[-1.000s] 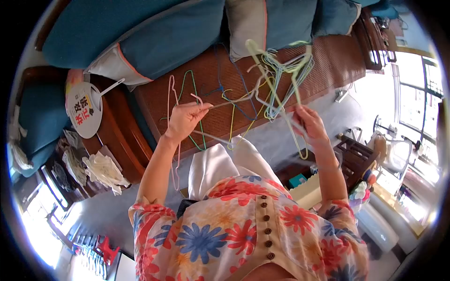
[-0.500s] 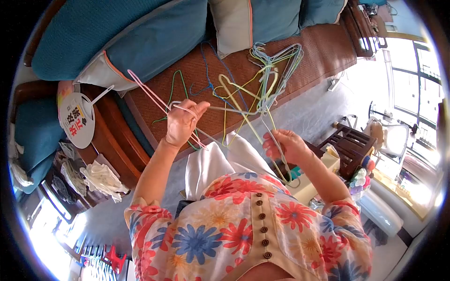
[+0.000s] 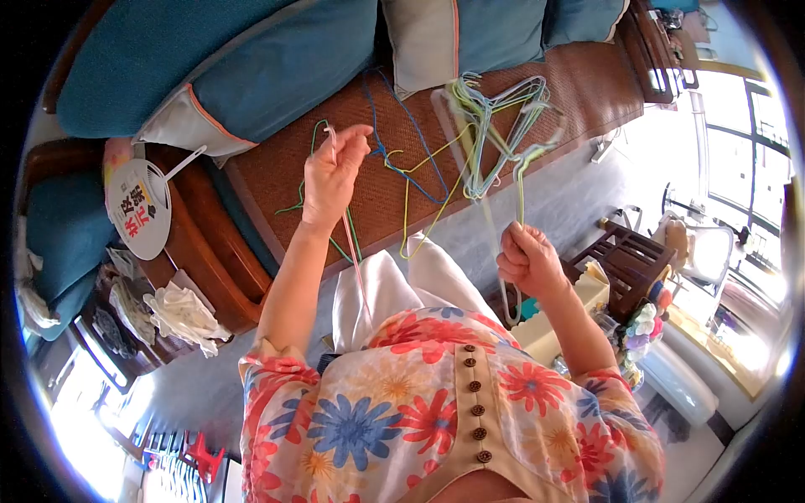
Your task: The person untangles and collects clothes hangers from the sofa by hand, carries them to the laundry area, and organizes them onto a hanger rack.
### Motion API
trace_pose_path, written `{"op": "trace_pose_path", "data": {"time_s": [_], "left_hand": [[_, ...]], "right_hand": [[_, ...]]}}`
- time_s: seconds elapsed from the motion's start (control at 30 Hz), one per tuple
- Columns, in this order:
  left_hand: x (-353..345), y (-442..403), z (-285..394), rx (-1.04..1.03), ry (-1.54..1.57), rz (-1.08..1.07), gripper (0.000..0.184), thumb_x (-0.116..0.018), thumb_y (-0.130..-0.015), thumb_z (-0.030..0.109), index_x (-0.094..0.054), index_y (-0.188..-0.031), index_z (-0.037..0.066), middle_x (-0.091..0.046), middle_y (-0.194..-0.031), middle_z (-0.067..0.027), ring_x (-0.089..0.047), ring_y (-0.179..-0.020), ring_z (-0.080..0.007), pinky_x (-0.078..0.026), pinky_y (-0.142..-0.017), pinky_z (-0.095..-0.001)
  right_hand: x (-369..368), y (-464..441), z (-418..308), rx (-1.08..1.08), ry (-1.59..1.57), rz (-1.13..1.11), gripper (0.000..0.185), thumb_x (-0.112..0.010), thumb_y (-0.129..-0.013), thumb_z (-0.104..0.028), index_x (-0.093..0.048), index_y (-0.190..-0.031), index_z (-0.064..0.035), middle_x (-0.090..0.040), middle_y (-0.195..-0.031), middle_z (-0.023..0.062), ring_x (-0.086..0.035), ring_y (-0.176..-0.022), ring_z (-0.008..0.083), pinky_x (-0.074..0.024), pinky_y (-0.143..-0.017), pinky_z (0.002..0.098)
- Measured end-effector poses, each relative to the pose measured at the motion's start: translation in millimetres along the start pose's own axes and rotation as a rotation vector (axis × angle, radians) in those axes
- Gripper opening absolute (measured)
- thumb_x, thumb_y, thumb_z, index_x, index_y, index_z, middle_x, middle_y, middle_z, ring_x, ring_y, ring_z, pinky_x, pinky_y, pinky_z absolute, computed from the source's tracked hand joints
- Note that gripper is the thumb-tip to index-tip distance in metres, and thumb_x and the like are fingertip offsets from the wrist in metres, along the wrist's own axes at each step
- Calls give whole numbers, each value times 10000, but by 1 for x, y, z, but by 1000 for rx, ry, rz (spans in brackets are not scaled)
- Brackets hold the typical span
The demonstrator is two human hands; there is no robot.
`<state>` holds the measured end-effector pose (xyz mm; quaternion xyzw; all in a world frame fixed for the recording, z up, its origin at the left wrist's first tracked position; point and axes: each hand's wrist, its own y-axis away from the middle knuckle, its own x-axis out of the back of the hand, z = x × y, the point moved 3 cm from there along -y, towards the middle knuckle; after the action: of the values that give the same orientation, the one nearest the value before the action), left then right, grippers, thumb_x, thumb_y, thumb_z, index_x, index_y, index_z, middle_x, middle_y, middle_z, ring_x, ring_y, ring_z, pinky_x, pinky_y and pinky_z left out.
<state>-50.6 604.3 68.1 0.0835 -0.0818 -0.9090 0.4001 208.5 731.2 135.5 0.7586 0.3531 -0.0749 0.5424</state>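
My left hand (image 3: pixel 334 178) is closed around a pink clothes hanger (image 3: pixel 355 251), whose long frame hangs down toward the lap. The fist of my right hand (image 3: pixel 530 261) grips pale clothes hangers (image 3: pixel 519 184), blurred in part; their hooks point up and another part hangs below the hand. Just beyond them, a tangled pile of blue-grey and green hangers (image 3: pixel 482 159) lies on the brown woven seat. A blue hanger (image 3: pixel 412 116), a yellow hanger (image 3: pixel 406 220) and a green hanger (image 3: pixel 314 142) lie around my left hand, the green one partly hidden behind it.
Blue and grey cushions (image 3: pixel 289 75) line the back of the seat (image 3: pixel 277 180). On the left, a white round fan (image 3: pixel 138 210) lies by the wooden armrest (image 3: pixel 231 251), near crumpled white cloth (image 3: pixel 184 318). A dark wooden stool (image 3: pixel 637 260) and a pale box (image 3: pixel 579 302) stand on the right.
My left hand has risen and come away from the pale hanger, and the pink hanger has swung to hang downward. My right hand has closed into a fist, with the pale hangers turned more upright.
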Motion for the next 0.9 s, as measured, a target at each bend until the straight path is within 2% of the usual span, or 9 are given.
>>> {"op": "trace_pose_path", "data": {"time_s": [0.03,0.07,0.27,0.37,0.47,0.57,0.63,0.73,0.9], "left_hand": [[0,-1,4,140,126,-4,242,-480,-896,210,-563,-990,3,-537,-749,1,-357,-511,-12,-271,-429,-153],[0,-4,8,142,193,28,348,-436,-905,319,-549,-986,0,-542,-704,-11,-340,-460,-11,-245,-408,-147],[-3,-15,1,145,616,278,424,-448,-871,434,-540,-896,21,-522,-599,-20,-364,-405,-36,-233,-367,-172],[-12,-18,-4,125,611,381,425,-415,-883,430,-547,-868,27,-522,-596,-15,-368,-409,-46,-242,-370,-180],[-41,-15,-3,114,487,490,413,-412,-883,423,-550,-833,37,-502,-569,-2,-371,-425,-45,-239,-378,-182],[-79,-1,-9,119,527,283,295,-476,-879,330,-551,-796,57,-484,-599,27,-382,-480,-39,-276,-420,-172],[-86,6,-19,121,484,181,194,-519,-869,222,-563,-860,33,-508,-656,20,-449,-550,-52,-353,-492,-176],[-90,16,-13,-98,193,88,171,-556,-842,142,-570,-942,3,-548,-758,-17,-514,-657,-84,-417,-601,-198],[-76,20,-16,-133,-43,-85,178,-579,-805,69,-591,-971,6,-564,-907,-64,-544,-744,-107,-439,-667,-226]], "right_hand": [[1,-5,-3,6,54,7,296,-433,-909,-302,-484,-722,-78,-250,-467,-62,-228,-386,51,-172,-359,212],[3,-11,-4,20,76,17,282,-444,-907,-291,-497,-729,-78,-236,-461,-73,-226,-385,46,-159,-355,209],[-9,-46,-3,128,233,148,285,-435,-912,-290,-535,-756,-73,-308,-456,-62,-252,-375,46,-178,-338,205],[-16,-66,25,200,265,111,286,-432,-912,-287,-560,-793,-60,-465,-507,-9,-384,-392,73,-283,-349,206],[-44,-86,51,250,276,188,299,-424,-911,-298,-561,-896,-33,-630,-783,108,-590,-570,144,-451,-475,234],[-56,-83,66,76,241,58,299,-421,-912,-301,-545,-890,-31,-613,-740,83,-558,-519,144,-428,-447,236],[-49,-81,67,62,168,7,283,-422,-911,-313,-531,-878,-54,-493,-602,15,-398,-416,93,-311,-370,219],[-39,-79,63,-48,-28,14,273,-410,-914,-330,-527,-896,-84,-332,-528,-31,-238,-398,54,-191,-350,202],[-35,-73,55,-107,-59,-19,281,-393,-920,-328,-521,-882,-81,-301,-519,-40,-234,-397,53,-181,-351,204]]}}
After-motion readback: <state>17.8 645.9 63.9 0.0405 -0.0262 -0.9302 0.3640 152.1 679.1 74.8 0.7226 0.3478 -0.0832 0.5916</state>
